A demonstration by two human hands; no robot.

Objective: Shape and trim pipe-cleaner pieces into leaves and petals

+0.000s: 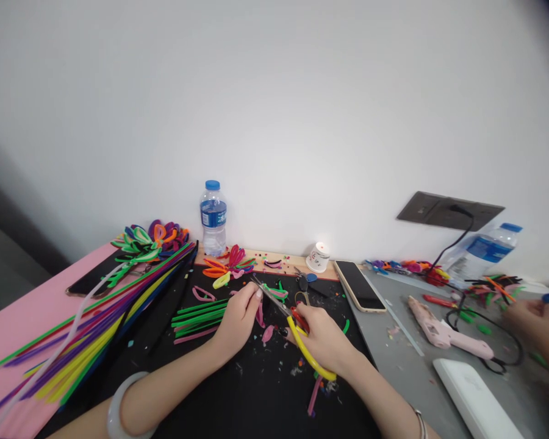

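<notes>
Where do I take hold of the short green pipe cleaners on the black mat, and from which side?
Probably best pinched across their left-hand ends, coming from above and the left. The short green pipe cleaners lie roughly side by side with those ends exposed, while the left hand crowds their right-hand ends.

Pale bangle [114,408] (plus silvery bracelet [421,422])

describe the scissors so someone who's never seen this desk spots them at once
Find the black mat below the white wall. Over its middle, the right hand holds the scissors, blades angled toward the left hand. A curved yellow handle sets them apart from the straight green stems beside the left hand.
</notes>
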